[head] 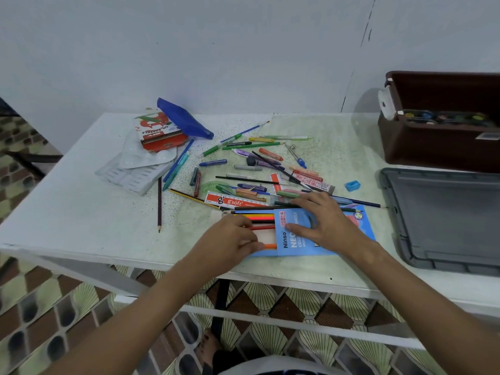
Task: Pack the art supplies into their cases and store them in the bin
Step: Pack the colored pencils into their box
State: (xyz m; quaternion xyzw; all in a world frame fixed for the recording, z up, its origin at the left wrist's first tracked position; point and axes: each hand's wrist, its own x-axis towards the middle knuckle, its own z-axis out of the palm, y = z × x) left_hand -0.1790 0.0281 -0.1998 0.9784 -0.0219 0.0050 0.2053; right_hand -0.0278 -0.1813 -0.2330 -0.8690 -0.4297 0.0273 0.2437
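An orange pencil (pixel 270 246) is pinched between the curled fingertips of the left hand (pixel 232 240) at the open left end of the blue pencil case (pixel 303 246), which lies flat at the near edge of the table (pixel 81 212). The right hand (pixel 328 221) is laid on top of the case with its fingers straight and spread, pressing it down; much of the printing on the case is hidden under that hand. A row of coloured pencils (pixel 257 219) is seen sticking out of the case mouth, their far ends covered by the sleeve. Beyond the case, a red-and-white ruler (pixel 235 203) and a loose scatter of pens, crayons and brushes are spread over the middle of the table; many overlap and are hard to tell apart. A blue sharpener (pixel 352 185) sits apart to the right. At the far left lie a white plastic palette (pixel 140 169), a red pastel box (pixel 159 131) and a blue pouch (pixel 184 119). At the right, a brown bin (pixel 433 147) and a grey lid (pixel 443 220) are cut off by the frame edge.
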